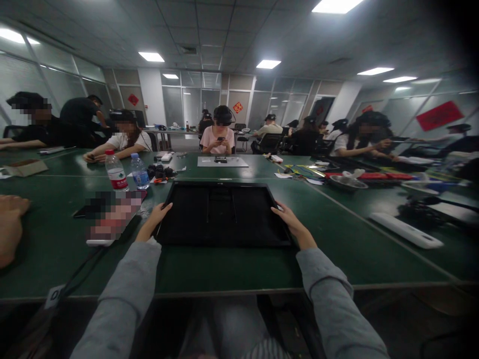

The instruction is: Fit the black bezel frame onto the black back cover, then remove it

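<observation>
A: Hands?
B: Two — left hand (155, 218) grips the left edge of one black panel (222, 214), right hand (290, 223) grips its right edge. Panel lies flat, mid green tabletop (337, 249).
A: Beyond?
B: 2 water bottles (117, 172) far left w/ a cluster of small black items — 1 grey mat (222, 161) farther back.

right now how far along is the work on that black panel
Early, it seems. The flat black panel already lies on the green table. In hand: the left hand and right hand grip its side edges. It looks unopened, and the small black parts beyond the water bottles sit untouched.
</observation>
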A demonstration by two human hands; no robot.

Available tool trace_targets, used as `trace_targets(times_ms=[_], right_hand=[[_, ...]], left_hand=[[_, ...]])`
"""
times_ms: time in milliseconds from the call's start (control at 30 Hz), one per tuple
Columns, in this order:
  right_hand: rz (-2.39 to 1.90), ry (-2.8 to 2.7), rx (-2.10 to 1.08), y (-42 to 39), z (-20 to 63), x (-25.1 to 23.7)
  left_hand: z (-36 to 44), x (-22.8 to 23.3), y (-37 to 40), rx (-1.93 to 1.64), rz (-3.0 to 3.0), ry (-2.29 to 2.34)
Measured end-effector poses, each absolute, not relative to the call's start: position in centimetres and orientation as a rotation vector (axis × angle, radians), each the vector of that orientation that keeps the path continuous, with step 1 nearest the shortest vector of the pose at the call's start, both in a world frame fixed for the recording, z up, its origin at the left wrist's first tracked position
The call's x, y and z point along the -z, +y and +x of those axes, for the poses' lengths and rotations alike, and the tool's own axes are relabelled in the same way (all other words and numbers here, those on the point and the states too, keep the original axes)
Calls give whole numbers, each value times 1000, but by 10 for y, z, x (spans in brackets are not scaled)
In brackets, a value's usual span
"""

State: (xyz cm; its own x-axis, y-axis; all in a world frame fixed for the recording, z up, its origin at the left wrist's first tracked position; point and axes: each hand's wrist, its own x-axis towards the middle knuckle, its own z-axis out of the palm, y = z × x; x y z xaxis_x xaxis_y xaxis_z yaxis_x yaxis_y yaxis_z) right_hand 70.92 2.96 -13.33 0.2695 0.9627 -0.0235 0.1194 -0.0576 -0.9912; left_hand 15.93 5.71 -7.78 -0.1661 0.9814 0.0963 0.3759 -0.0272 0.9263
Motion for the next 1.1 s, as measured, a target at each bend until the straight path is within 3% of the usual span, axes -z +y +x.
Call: trace_targets(times_ms=[567, 900, 1100], right_hand=[[-1387, -1223, -813, 23, 687, 118], [-1498, -1151, -970, 23, 711, 135], [-1562, -1236, -667, 39, 714, 149]], left_hand=[[147, 110, 88, -1128, 1366, 1651], [142, 108, 76, -1038, 1302, 1337], [139, 117, 84, -1090, 1364, 1333]])
